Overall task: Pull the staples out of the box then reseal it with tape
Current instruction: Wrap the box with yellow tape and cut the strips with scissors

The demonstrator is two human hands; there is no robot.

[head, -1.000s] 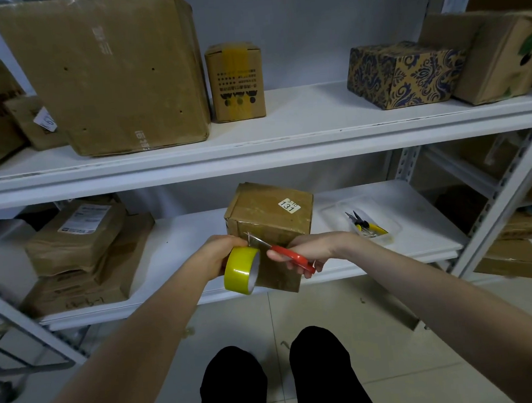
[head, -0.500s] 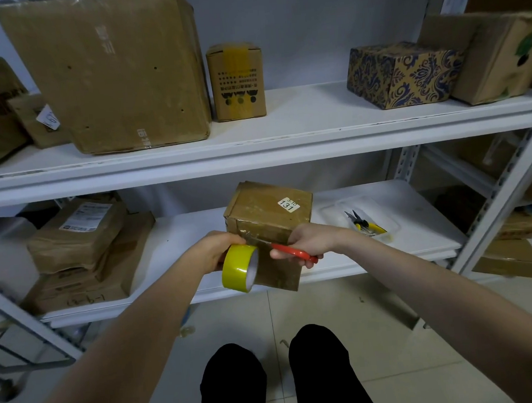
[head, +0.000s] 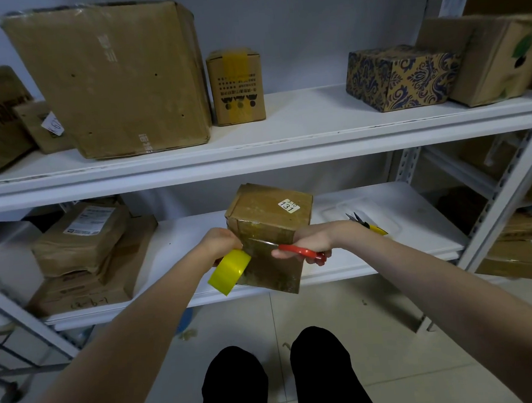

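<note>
Tape roll and scissors against box — both gripped.

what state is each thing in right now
box: closed, glossy tape across its front face
tape roll: gripped by left hand, against the box's front
scissors: gripped by right hand, blades at the tape beside the roll
yellow-handled pliers: lying on the lower shelf, untouched
</note>
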